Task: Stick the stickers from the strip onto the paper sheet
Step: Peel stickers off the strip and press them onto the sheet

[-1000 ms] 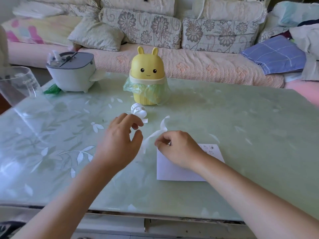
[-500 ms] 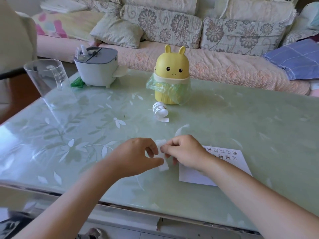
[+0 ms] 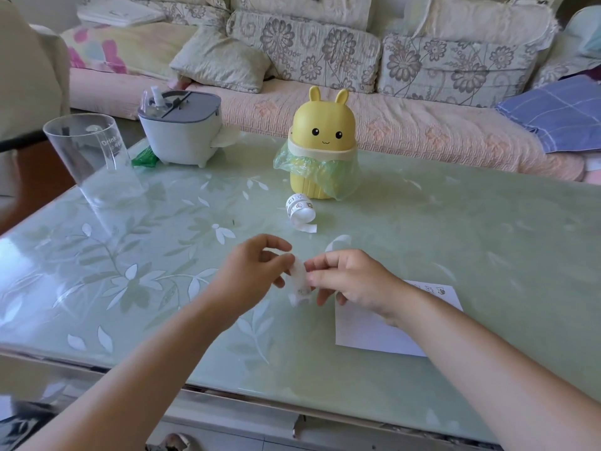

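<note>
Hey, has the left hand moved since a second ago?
Yes. The left hand has drawn back from the sticker roll, toward the near edge of the table, and now pinches the strip beside the right hand.

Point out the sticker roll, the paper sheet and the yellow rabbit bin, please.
sticker roll (image 3: 300,210): head view, on its coiled part.
paper sheet (image 3: 367,335): head view, on its bare near part.
yellow rabbit bin (image 3: 322,120): head view, on its domed lid.

Single head-worn view, close above the pale green glass-topped table (image 3: 455,239); faces forward and down toward the floral-cushioned sofa (image 3: 422,128).
</note>
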`<state>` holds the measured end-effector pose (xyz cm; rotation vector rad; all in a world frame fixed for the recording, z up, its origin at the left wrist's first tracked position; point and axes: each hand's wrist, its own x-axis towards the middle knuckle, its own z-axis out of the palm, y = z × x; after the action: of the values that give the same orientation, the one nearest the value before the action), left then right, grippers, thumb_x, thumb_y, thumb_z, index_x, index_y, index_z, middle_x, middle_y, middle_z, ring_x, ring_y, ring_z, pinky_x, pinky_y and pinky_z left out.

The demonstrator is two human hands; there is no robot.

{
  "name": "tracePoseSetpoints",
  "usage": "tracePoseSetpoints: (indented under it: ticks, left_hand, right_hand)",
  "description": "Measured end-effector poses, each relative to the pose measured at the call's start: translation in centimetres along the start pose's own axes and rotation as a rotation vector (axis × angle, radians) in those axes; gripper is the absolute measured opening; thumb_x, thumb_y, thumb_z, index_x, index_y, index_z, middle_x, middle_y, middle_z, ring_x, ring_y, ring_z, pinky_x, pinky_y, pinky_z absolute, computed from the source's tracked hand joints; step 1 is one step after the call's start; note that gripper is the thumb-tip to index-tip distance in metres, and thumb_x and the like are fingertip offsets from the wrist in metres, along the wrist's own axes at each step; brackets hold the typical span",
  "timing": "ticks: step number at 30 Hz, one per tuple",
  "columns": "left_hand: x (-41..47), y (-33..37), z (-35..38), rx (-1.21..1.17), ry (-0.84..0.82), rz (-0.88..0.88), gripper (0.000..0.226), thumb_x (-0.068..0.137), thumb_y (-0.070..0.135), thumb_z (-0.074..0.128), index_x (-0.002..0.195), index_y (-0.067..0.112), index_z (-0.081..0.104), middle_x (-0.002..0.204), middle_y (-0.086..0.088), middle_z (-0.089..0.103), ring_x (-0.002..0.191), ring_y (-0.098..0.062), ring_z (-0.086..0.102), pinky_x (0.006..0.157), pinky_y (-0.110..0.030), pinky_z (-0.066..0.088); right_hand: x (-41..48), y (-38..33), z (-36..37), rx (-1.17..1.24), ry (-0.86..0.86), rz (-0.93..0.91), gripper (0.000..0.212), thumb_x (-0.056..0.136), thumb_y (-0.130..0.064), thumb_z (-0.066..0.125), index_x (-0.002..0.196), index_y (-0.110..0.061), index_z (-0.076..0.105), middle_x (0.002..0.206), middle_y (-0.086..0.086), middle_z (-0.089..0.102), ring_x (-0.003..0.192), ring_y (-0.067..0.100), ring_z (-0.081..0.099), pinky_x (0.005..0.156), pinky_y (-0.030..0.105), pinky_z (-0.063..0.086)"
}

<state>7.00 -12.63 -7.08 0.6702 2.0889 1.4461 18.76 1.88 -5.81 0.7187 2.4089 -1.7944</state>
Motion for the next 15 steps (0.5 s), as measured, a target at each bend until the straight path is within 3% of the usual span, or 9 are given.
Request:
tracePoseSetpoints:
  ticks: [2,5,9,12,15]
  left_hand:
    - [0.12,0.35,-0.13,-0.123,0.032,-0.025,0.012,0.094,0.02,0.063,0.106,0.02,0.062,0.079,0.003,0.074,0.063,-0.012,0.065,0.058,-0.023,0.046]
    - [0.17,0.61,0.0,-0.263,0.061,-0.086,0.02,0.095,0.025,0.062,0.113,0.016,0.06,0.079,0.002,0.075,0.063,-0.015,0.066,0.061,-0.025,0.049]
    - [0.17,0.88,0.11,-0.436,-0.049,-0.265,0.037,0.094,0.046,0.058,0.11,0.012,0.055,0.085,-0.008,0.074,0.069,-0.022,0.064,0.064,-0.031,0.046]
    - [0.07,0.69,0.18,-0.261,-0.135,-0.278,0.043,0.089,0.053,0.061,0.1,0.012,0.062,0.085,-0.006,0.073,0.072,-0.02,0.064,0.068,-0.032,0.044]
    - [-0.3,0.84,0.57,-0.201,-0.131,-0.214,0.028,0.091,0.036,0.065,0.094,0.01,0.071,0.077,0.0,0.07,0.069,-0.015,0.064,0.069,-0.029,0.045]
  right_hand:
    - [-0.11,-0.01,-0.1,-0.013,-0.03,-0.017,0.011,0.091,-0.019,0.072,0.099,-0.013,0.075,0.087,-0.002,0.075,0.07,0.01,0.063,0.059,0.018,0.041]
    - [0.08,0.13,-0.07,0.029,0.003,-0.015,0.014,0.091,-0.023,0.073,0.094,-0.009,0.075,0.083,-0.004,0.073,0.068,0.014,0.064,0.058,0.022,0.038]
    - [0.38,-0.08,-0.27,0.172,0.048,0.012,0.019,0.088,-0.022,0.076,0.099,-0.007,0.076,0.085,0.0,0.074,0.061,0.016,0.062,0.053,0.024,0.034]
    - [0.36,-0.25,-0.42,0.185,0.069,-0.002,0.017,0.086,-0.02,0.078,0.099,-0.011,0.076,0.083,0.0,0.075,0.058,0.016,0.061,0.05,0.024,0.032]
    - [0.25,-0.43,-0.24,0.106,0.086,-0.058,0.022,0.084,-0.021,0.08,0.103,-0.014,0.072,0.081,0.001,0.075,0.06,0.019,0.063,0.047,0.017,0.036]
